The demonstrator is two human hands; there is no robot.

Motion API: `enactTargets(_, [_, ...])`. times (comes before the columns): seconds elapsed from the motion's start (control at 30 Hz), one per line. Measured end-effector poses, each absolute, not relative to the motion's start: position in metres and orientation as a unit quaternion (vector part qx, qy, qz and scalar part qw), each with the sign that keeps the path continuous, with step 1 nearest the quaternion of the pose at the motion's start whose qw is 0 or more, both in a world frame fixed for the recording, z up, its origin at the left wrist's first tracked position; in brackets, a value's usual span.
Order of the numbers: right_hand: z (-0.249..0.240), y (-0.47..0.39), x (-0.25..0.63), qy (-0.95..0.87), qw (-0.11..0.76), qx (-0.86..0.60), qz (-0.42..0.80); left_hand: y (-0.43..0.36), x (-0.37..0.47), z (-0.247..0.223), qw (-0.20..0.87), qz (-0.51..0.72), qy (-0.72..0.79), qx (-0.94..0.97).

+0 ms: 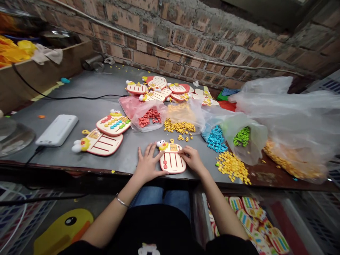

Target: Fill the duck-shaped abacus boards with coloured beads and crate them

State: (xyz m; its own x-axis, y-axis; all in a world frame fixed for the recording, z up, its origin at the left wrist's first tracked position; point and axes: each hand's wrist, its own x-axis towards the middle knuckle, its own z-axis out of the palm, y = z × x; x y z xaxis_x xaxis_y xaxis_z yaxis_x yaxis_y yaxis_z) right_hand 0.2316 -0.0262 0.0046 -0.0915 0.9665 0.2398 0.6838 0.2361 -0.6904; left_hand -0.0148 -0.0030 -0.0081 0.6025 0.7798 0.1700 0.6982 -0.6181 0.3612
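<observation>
A cream toy board with red edging, upright slots and a yellow duck-like head with bulging white eyes lies flat near the table's front edge. Two red beads sit low in its leftmost slot. My left hand rests with spread fingers against the board's left side, index finger and thumb touching it. Over the upper right part of the board, my right hand is closed in a pinch; whatever is between the fingertips is too small to make out. Yellow beads are spilled just behind the board.
Left of it lie a board with coloured beads and a bare-slotted board. Bags of red beads, blue beads and green beads stand behind and right. A white power bank trails a cable. More boards are heaped behind.
</observation>
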Motion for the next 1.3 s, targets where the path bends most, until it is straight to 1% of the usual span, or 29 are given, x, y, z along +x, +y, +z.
enactTargets(0.2, [0.014, -0.009, 0.197, -0.728, 0.329, -0.526, 0.292, -0.003, -0.017, -0.006, 0.127, 0.147, 0.406, 0.893])
enactTargets(0.33, [0.023, 0.008, 0.188, -0.73, 0.27, -0.458, 0.429, -0.005, -0.018, -0.006, 0.126, 0.164, 0.417, 0.885])
enactTargets(0.4, [0.025, 0.024, 0.19, -0.709, 0.269, -0.453, 0.469, -0.005, -0.018, -0.007, 0.122, 0.171, 0.416, 0.885])
enactTargets(0.47, [0.025, 0.05, 0.189, -0.698, 0.308, -0.484, 0.429, -0.005, -0.019, -0.008, 0.122, 0.176, 0.409, 0.887])
enactTargets(0.53, [0.022, 0.085, 0.179, -0.705, 0.343, -0.52, 0.338, -0.005, -0.019, -0.009, 0.126, 0.18, 0.4, 0.89])
enactTargets(0.57, [0.02, 0.104, 0.171, -0.719, 0.345, -0.53, 0.289, -0.005, -0.02, -0.009, 0.129, 0.182, 0.395, 0.891])
enactTargets(0.63, [0.016, 0.14, 0.152, -0.753, 0.32, -0.536, 0.207, -0.005, -0.02, -0.01, 0.131, 0.185, 0.386, 0.894])
enactTargets(0.7, [0.012, 0.168, 0.134, -0.79, 0.275, -0.526, 0.15, -0.005, -0.02, -0.01, 0.129, 0.188, 0.379, 0.897])
enactTargets(0.77, [0.008, 0.185, 0.122, -0.814, 0.238, -0.514, 0.126, -0.005, -0.02, -0.01, 0.127, 0.188, 0.374, 0.899])
enactTargets(0.83, [0.006, 0.191, 0.12, -0.82, 0.223, -0.511, 0.128, -0.004, -0.02, -0.01, 0.128, 0.186, 0.372, 0.901])
enactTargets(0.9, [0.006, 0.187, 0.127, -0.81, 0.244, -0.515, 0.14, -0.004, -0.02, -0.01, 0.129, 0.183, 0.369, 0.902])
enactTargets(1.0, [0.014, 0.166, 0.15, -0.78, 0.325, -0.506, 0.175, -0.004, -0.019, -0.009, 0.129, 0.182, 0.368, 0.903])
enactTargets(1.1, [0.029, 0.125, 0.183, -0.74, 0.402, -0.493, 0.219, -0.003, -0.019, -0.008, 0.128, 0.183, 0.365, 0.904])
enactTargets(1.17, [0.037, 0.09, 0.206, -0.709, 0.434, -0.502, 0.238, -0.002, -0.019, -0.007, 0.132, 0.178, 0.358, 0.907])
enactTargets(1.23, [0.042, 0.056, 0.227, -0.691, 0.438, -0.521, 0.244, -0.002, -0.018, -0.006, 0.138, 0.169, 0.351, 0.911])
enactTargets(1.3, [0.04, 0.029, 0.242, -0.695, 0.407, -0.547, 0.23, -0.002, -0.018, -0.004, 0.139, 0.161, 0.347, 0.913])
